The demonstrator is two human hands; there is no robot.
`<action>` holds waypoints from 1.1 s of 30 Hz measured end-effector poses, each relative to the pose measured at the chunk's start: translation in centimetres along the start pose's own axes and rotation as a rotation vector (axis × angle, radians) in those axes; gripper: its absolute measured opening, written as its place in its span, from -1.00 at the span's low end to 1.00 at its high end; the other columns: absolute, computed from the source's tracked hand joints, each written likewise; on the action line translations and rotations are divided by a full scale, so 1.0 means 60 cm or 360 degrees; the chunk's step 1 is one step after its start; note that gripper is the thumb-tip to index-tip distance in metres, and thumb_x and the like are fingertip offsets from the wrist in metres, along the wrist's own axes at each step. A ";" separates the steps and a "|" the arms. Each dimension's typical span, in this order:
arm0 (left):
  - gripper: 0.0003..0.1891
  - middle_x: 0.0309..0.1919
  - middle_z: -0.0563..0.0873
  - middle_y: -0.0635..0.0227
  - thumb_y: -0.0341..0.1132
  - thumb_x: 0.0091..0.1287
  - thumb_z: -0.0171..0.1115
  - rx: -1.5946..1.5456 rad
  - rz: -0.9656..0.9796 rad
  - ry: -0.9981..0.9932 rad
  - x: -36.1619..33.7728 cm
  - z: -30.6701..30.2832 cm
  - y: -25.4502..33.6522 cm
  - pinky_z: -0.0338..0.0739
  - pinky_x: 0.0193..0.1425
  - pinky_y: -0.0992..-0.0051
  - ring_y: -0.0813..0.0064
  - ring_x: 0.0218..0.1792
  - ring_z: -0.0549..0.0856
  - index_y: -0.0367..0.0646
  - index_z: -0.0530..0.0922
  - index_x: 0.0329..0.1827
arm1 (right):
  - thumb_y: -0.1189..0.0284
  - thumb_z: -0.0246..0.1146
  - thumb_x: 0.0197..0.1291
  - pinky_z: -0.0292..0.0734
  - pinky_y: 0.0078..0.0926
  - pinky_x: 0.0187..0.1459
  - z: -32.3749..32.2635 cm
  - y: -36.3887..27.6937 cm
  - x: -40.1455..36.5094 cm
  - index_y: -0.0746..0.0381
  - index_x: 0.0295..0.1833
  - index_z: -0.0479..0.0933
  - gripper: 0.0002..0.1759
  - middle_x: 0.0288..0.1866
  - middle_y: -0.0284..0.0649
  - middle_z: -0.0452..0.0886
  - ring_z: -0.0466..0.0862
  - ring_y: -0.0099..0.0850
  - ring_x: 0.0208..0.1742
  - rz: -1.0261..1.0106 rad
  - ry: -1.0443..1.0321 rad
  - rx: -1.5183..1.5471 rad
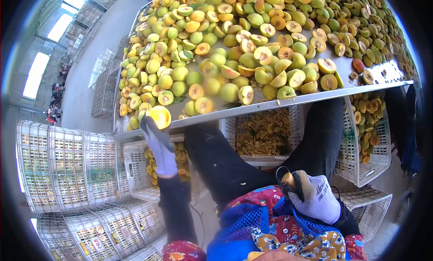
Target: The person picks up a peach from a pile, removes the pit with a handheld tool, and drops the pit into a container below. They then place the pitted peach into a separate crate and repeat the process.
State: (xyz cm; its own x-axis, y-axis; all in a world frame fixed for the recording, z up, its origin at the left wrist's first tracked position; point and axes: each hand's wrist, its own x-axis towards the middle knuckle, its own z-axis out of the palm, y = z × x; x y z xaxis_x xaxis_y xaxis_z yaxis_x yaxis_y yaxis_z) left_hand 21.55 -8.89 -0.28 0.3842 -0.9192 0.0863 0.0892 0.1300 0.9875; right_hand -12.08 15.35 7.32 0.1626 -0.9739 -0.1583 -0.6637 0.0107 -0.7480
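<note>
My left hand [158,146], in a grey-and-white glove, is closed on a yellow peach half [160,117], held by the near left edge of the metal table [252,105]. The half's bright cut face shows. My right hand [315,195], also gloved, is closed in front of my body around a small pitting tool [287,178] with a wire loop and a brownish handle; my fingers hide part of it. Whole and halved peaches [216,58] cover much of the table, and many halves still hold brown pits.
Between my legs stands a white crate [259,160] of brown pits and scraps. A crate of peach halves [135,168] is below my left arm, another crate [376,159] at the right. Stacked crates [67,166] stand on the left. Another person's dark-clothed leg [401,121] shows far right.
</note>
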 end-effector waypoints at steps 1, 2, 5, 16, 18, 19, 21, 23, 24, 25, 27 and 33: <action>-0.54 0.29 0.46 0.15 -0.10 0.57 0.00 0.0116 0.0027 0.0025 0.043 -0.015 -0.021 0.53 0.24 0.20 0.26 0.24 0.53 -0.24 0.32 0.36 | 0.35 0.36 0.19 0.58 -0.21 -0.41 0.001 0.002 0.003 0.27 -0.01 0.40 -0.63 -0.40 -0.08 0.65 0.71 -0.08 -0.39 -0.0002 0.0003 -0.0004; -0.58 0.28 0.48 0.12 -0.14 0.58 -0.02 0.0232 0.0052 0.0051 0.088 -0.035 -0.046 0.53 0.21 0.20 0.26 0.21 0.55 -0.27 0.35 0.31 | 0.36 0.35 0.19 0.58 -0.21 -0.41 0.002 0.004 0.006 0.27 -0.02 0.40 -0.64 -0.40 -0.08 0.65 0.71 -0.08 -0.39 -0.0001 0.0006 -0.0008; -0.63 0.26 0.47 -0.04 -0.18 0.49 0.09 0.2061 0.0688 -0.0124 0.108 -0.021 -0.035 0.42 0.25 0.09 0.00 0.23 0.49 -0.21 0.48 0.22 | 0.36 0.33 0.21 0.57 -0.18 -0.42 0.012 0.010 0.008 0.25 -0.03 0.40 -0.68 -0.41 -0.07 0.65 0.71 -0.07 -0.40 0.0017 0.0049 -0.0009; -0.54 0.03 0.62 0.06 -0.06 0.18 0.43 0.2043 0.0856 -0.1009 0.022 0.129 -0.080 0.45 0.11 0.09 0.04 0.05 0.57 -0.12 0.58 0.04 | 0.32 0.30 0.27 0.54 -0.07 -0.39 0.024 0.031 0.016 0.26 -0.07 0.40 -0.71 -0.50 0.02 0.62 0.67 0.05 -0.42 0.0125 0.0103 0.0005; -0.57 0.00 0.65 0.04 -0.17 0.18 0.44 0.1788 0.0979 -0.1003 0.006 0.141 -0.076 0.47 0.08 0.10 0.04 -0.03 0.61 -0.15 0.56 0.05 | 0.32 0.30 0.27 0.55 -0.08 -0.39 0.023 0.035 0.014 0.26 -0.07 0.40 -0.70 -0.50 0.03 0.62 0.67 0.06 -0.42 0.0120 0.0133 -0.0004; -0.63 -0.03 0.67 0.13 -0.32 0.26 0.39 0.1792 0.1228 -0.0901 -0.013 0.144 -0.071 0.53 0.07 0.21 0.18 -0.09 0.66 -0.21 0.54 0.08 | 0.32 0.30 0.27 0.55 -0.08 -0.39 0.023 0.036 0.014 0.27 -0.07 0.40 -0.70 -0.50 0.03 0.62 0.68 0.06 -0.42 0.0113 0.0141 0.0014; -0.67 -0.08 0.67 0.22 -0.34 0.32 0.34 0.1028 0.0781 -0.0905 -0.066 0.165 -0.045 0.59 -0.02 0.32 0.30 -0.08 0.67 -0.22 0.53 0.10 | 0.31 0.29 0.26 0.55 -0.09 -0.41 0.027 0.041 0.015 0.28 -0.05 0.40 -0.68 -0.51 0.01 0.61 0.68 0.04 -0.43 0.0093 0.0152 0.0020; -0.70 -0.13 0.65 0.31 -0.36 0.38 0.29 0.0307 0.0077 -0.0903 -0.132 0.182 -0.016 0.64 -0.14 0.48 0.44 -0.10 0.67 -0.21 0.53 0.13 | 0.30 0.29 0.26 0.56 -0.11 -0.44 0.030 0.049 0.015 0.29 -0.01 0.39 -0.65 -0.53 -0.02 0.61 0.68 0.00 -0.46 0.0071 0.0145 -0.0018; -0.71 -0.15 0.63 0.35 -0.37 0.41 0.27 -0.0036 -0.0387 -0.0892 -0.162 0.190 0.000 0.65 -0.23 0.58 0.52 -0.12 0.67 -0.21 0.53 0.15 | 0.30 0.28 0.26 0.56 -0.11 -0.44 0.028 0.050 0.017 0.30 -0.01 0.39 -0.65 -0.54 -0.02 0.61 0.68 0.00 -0.46 0.0056 0.0142 -0.0007; -0.69 -0.20 0.67 0.23 -0.37 0.41 0.27 -0.0121 -0.0591 -0.0892 -0.183 0.195 0.007 0.49 -0.50 0.58 0.51 -0.43 0.67 -0.19 0.52 0.17 | 0.31 0.28 0.26 0.56 -0.10 -0.44 0.026 0.048 0.020 0.31 -0.01 0.38 -0.65 -0.54 -0.02 0.61 0.68 0.01 -0.46 0.0048 0.0138 0.0008; -0.66 -0.29 0.66 0.29 -0.16 0.49 0.17 -0.0219 -0.0733 -0.1051 -0.215 0.196 -0.001 0.46 -0.50 0.55 0.54 -0.47 0.62 -0.19 0.52 0.18 | 0.33 0.26 0.27 0.55 -0.08 -0.44 0.022 0.041 0.027 0.32 0.00 0.37 -0.65 -0.53 0.00 0.60 0.68 0.01 -0.45 0.0045 0.0130 0.0056; -0.52 -0.19 0.67 0.24 0.04 0.59 -0.07 -0.0347 -0.0994 -0.1177 -0.293 0.203 -0.009 0.60 -0.19 0.52 0.49 -0.25 0.68 -0.22 0.48 0.21 | 0.33 0.22 0.32 0.51 -0.07 -0.49 0.014 0.037 0.054 0.31 -0.08 0.35 -0.72 -0.51 -0.01 0.59 0.66 0.02 -0.48 -0.0076 0.0218 0.0059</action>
State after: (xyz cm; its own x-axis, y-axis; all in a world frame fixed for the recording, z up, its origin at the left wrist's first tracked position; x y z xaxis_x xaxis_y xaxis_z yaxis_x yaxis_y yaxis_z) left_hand 3.53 2.64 -0.75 -0.4528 -0.8370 -0.3072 0.2762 -0.4592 0.8443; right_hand -12.41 12.38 4.60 0.0904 -0.9953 -0.0346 -0.6299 -0.0302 -0.7761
